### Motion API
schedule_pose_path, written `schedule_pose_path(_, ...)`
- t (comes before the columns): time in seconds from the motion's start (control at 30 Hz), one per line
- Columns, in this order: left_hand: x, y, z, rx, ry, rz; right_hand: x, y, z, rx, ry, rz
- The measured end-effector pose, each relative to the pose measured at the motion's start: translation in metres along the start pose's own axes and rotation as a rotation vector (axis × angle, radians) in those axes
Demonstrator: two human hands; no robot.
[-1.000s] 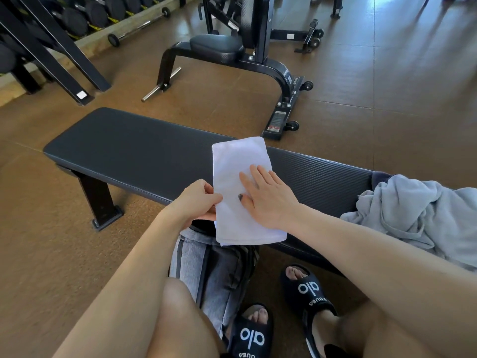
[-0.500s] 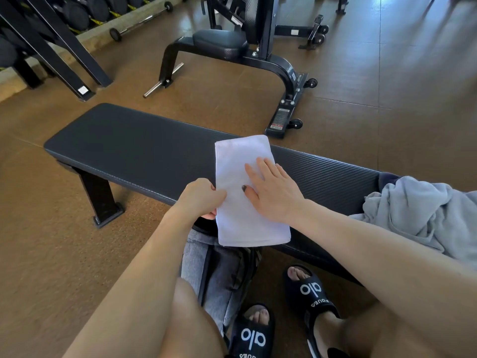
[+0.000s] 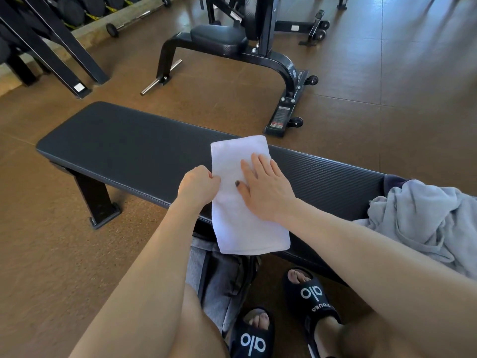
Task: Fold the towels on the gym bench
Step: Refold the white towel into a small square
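A white towel (image 3: 240, 223), folded into a long narrow strip, lies across the black gym bench (image 3: 124, 151), its near end hanging over the bench's front edge. My left hand (image 3: 197, 186) pinches the towel's left edge with curled fingers. My right hand (image 3: 263, 187) lies flat on the towel's middle, fingers straight and pointing away from me. A crumpled grey towel pile (image 3: 423, 223) sits on the bench's right end.
A grey bag (image 3: 219, 277) stands on the floor under the bench by my feet in black slides (image 3: 312, 295). Behind the bench stands a black exercise machine (image 3: 245, 47). A dumbbell rack (image 3: 38, 34) and a barbell (image 3: 134, 19) fill the far left.
My hands have stayed on the towel, the left sliding a little further up its left edge. The view has shifted slightly.
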State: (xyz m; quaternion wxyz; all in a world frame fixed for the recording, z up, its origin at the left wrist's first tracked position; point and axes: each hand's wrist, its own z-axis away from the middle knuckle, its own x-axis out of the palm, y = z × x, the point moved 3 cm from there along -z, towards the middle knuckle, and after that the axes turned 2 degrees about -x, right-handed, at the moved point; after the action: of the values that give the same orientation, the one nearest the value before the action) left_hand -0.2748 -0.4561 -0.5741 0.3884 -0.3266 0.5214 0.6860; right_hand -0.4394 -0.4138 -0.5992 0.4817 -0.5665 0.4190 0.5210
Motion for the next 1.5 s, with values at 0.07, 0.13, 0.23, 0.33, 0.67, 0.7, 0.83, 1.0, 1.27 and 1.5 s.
schedule_pose_path(0.07, 0.001, -0.001, -0.002, 0.019, 0.012, -0.008, 0.001, -0.003, -0.001, -0.011, -0.004, 0.014)
schedule_pose_path(0.13, 0.001, -0.002, -0.003, 0.031, 0.029, -0.013, 0.003, -0.003, -0.002, -0.007, -0.012, 0.019)
schedule_pose_path(0.23, 0.001, -0.003, -0.003, 0.036, 0.045, -0.009, 0.004, -0.004, -0.001, -0.003, -0.023, 0.024)
schedule_pose_path(0.33, 0.001, -0.003, 0.000, 0.060, 0.100, 0.046, -0.001, -0.005, -0.001, -0.007, -0.008, 0.021)
schedule_pose_path(0.67, 0.007, -0.011, -0.001, 0.231, 0.134, -0.030, 0.001, -0.013, 0.010, -0.135, -0.055, -0.029)
schedule_pose_path(0.7, 0.006, -0.012, 0.000, 0.230, 0.134, -0.029, -0.002, -0.013, 0.014, -0.148, -0.048, -0.039)
schedule_pose_path(0.83, -0.006, -0.012, 0.018, 0.302, 0.179, -0.063, -0.022, -0.005, 0.040, -0.288, -0.083, -0.112)
schedule_pose_path(1.0, -0.021, 0.001, 0.068, 0.664, 0.071, -0.214, -0.045, 0.002, 0.076, -0.369, -0.108, -0.160)
schedule_pose_path(1.27, 0.036, 0.009, 0.122, 0.850, 0.002, -0.906, -0.023, 0.000, 0.116, -0.500, -0.130, 0.127)
schedule_pose_path(1.5, 0.047, 0.009, 0.122, 0.798, 0.110, -0.822, -0.024, -0.003, 0.107, -0.514, -0.033, 0.110)
